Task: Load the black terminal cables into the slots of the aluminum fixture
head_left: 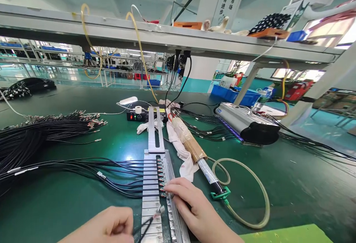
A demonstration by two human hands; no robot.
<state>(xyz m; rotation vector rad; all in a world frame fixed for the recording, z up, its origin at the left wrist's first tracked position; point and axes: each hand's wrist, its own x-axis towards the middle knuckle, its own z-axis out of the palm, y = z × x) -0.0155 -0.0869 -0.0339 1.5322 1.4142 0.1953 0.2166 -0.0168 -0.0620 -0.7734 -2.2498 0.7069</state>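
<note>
A long metal fixture (152,183) with slotted rows lies on the green bench in front of me. Several black cables (119,168) lie side by side in its upper slots, their metal terminals lined up along the middle channel. My left hand (107,226) pinches a black cable (147,222) whose silver terminal hovers over an empty slot. My right hand (191,207) rests on the fixture's right edge, fingertips touching the terminal of the lowest seated cable.
A bundle of loose black cables (41,131) lies at left. A tape-wrapped dispensing syringe (194,150) with a pale hose (250,198) lies to the right, on a white cloth (180,154). A grey lamp unit (244,122) and black controller box (139,115) sit farther back.
</note>
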